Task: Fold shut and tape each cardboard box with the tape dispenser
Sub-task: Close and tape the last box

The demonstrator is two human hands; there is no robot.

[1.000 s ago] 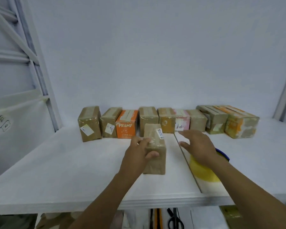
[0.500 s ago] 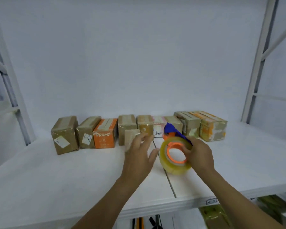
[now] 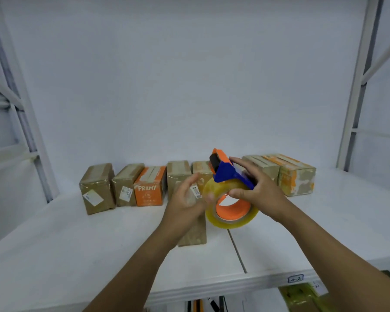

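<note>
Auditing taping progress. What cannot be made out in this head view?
Head view:
- Near brown cardboard box: top hidden by left hand.
- Left hand's grip on the clear tape roll: motion-blurred.
- Middle back-row boxes: covered by blue-and-orange tape dispenser and right hand.
- White box labels: print too small.
- Items under white shelf: cut off by bottom edge.

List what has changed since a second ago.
The right hand took hold of the tape dispenser and lifted it off the table. The left hand let go of the small box and moved right to the tape roll. That box and the back row stayed put.
</note>
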